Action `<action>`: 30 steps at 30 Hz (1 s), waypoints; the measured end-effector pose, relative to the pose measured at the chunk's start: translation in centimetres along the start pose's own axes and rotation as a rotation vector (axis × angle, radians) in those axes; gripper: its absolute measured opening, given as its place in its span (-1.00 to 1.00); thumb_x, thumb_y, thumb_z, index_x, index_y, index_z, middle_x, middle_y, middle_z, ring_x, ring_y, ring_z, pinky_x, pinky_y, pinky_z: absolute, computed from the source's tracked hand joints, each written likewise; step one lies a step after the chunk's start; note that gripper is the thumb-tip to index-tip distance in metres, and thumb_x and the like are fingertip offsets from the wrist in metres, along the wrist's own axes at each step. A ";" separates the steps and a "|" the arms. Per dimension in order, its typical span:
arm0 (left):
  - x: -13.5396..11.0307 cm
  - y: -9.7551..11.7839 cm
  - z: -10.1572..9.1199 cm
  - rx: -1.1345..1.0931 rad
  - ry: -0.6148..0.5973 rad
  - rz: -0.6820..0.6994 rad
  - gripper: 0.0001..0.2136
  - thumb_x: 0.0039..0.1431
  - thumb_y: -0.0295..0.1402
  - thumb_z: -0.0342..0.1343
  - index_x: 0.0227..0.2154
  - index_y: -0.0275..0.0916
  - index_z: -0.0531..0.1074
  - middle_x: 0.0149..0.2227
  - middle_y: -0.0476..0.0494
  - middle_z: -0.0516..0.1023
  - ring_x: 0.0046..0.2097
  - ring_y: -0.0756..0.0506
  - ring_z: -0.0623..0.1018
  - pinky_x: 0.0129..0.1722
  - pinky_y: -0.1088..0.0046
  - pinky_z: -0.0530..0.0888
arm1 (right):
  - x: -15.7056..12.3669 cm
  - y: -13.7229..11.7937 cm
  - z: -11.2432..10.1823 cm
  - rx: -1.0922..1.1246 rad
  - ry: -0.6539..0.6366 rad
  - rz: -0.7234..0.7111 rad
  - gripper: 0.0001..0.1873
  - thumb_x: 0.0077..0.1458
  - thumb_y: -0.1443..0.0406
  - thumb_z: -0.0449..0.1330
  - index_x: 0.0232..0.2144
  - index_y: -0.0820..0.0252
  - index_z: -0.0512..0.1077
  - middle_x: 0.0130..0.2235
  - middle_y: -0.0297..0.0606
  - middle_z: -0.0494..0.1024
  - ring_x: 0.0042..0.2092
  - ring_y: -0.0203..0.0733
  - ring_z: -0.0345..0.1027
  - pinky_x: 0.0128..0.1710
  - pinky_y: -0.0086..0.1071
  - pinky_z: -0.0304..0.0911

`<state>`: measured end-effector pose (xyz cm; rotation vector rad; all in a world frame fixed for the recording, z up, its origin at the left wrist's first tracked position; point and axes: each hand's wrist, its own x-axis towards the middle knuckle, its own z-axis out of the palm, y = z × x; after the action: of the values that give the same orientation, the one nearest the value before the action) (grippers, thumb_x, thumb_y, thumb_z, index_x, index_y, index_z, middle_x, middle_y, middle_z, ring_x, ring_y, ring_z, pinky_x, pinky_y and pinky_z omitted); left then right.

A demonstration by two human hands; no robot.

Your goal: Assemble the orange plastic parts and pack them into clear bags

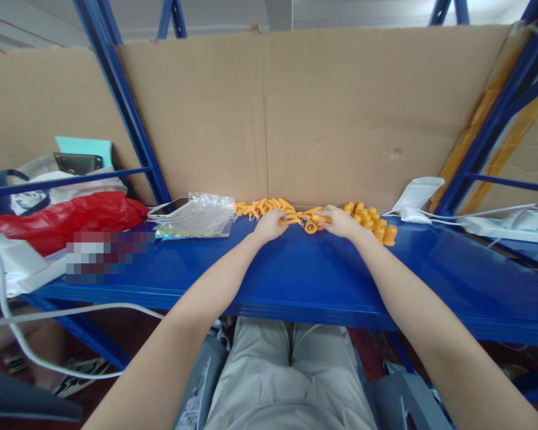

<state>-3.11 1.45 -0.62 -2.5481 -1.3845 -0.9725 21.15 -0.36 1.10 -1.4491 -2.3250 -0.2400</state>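
My left hand (270,226) is closed, its fingertips pinching a small orange plastic piece (289,221). Opposite it, my right hand (339,221) has its fingers closed on an orange plastic part (321,218). Between the two hands an orange round part (311,227) shows its open end towards me. Behind my left hand runs a heap of orange plastic pieces (262,208), some with small metal chains hanging off them. To the right of my right hand, several orange cylindrical parts (379,227) stand close together. Fine detail of the held pieces is too small to make out.
The blue table (305,275) backs onto a cardboard panel (341,119). At left lie a clear plastic bag (197,218), a red plastic bag (80,218) and a white cable (9,310). A white packet (419,197) and a power strip (511,229) are at right.
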 end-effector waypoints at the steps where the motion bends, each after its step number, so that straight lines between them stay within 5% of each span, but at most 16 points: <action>1: 0.0 0.1 0.0 -0.009 0.000 0.010 -0.96 0.04 -0.45 0.17 -0.41 -0.26 0.50 -0.29 -0.14 0.58 -0.16 -0.14 0.54 -0.09 0.34 0.47 | 0.0 0.0 0.1 0.006 -0.003 0.003 -0.54 0.13 0.35 0.16 0.11 0.19 0.43 0.01 -0.09 0.48 0.00 -0.09 0.42 0.09 -0.30 0.22; 7: -0.1 0.6 0.1 -0.014 0.014 0.060 -0.97 0.05 -0.43 0.17 -0.41 -0.24 0.48 -0.26 -0.15 0.55 -0.17 -0.15 0.54 -0.12 0.34 0.47 | 0.1 -0.9 0.0 0.064 0.023 -0.051 -0.52 0.10 0.39 0.15 0.10 0.13 0.43 0.01 -0.13 0.48 -0.01 -0.10 0.42 0.09 -0.27 0.23; 13: -0.1 0.3 -0.1 0.009 0.040 0.042 -0.96 0.07 -0.45 0.15 -0.38 -0.25 0.48 -0.22 -0.16 0.54 -0.14 -0.14 0.53 -0.08 0.36 0.45 | 0.5 -1.7 0.4 0.214 0.117 -0.138 -0.41 0.02 0.41 0.17 0.15 0.31 0.33 0.05 -0.02 0.41 0.01 -0.08 0.39 0.07 -0.21 0.27; 22: 0.0 -0.3 0.1 -0.019 0.076 0.093 -0.97 0.07 -0.44 0.15 -0.39 -0.24 0.47 -0.25 -0.13 0.53 -0.16 -0.12 0.52 -0.11 0.36 0.46 | 0.9 -0.3 0.8 0.656 0.195 0.022 -0.75 -0.06 0.34 0.32 -0.27 0.20 0.41 -0.21 -0.19 0.54 -0.24 -0.18 0.46 -0.14 -0.23 0.41; 30: 0.1 0.1 -0.1 -0.068 0.094 0.122 -0.98 0.11 -0.44 0.13 -0.39 -0.25 0.45 -0.25 -0.13 0.50 -0.15 -0.11 0.51 -0.08 0.36 0.44 | 0.6 -1.7 0.4 0.931 0.096 0.272 -0.77 0.23 0.15 0.14 -0.37 0.19 0.35 -0.58 -0.36 0.46 -0.60 -0.33 0.35 -0.52 -0.46 0.35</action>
<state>-3.06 1.39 -0.44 -2.5630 -1.1762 -1.1194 19.29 -0.48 1.09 -1.1708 -1.7152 0.7328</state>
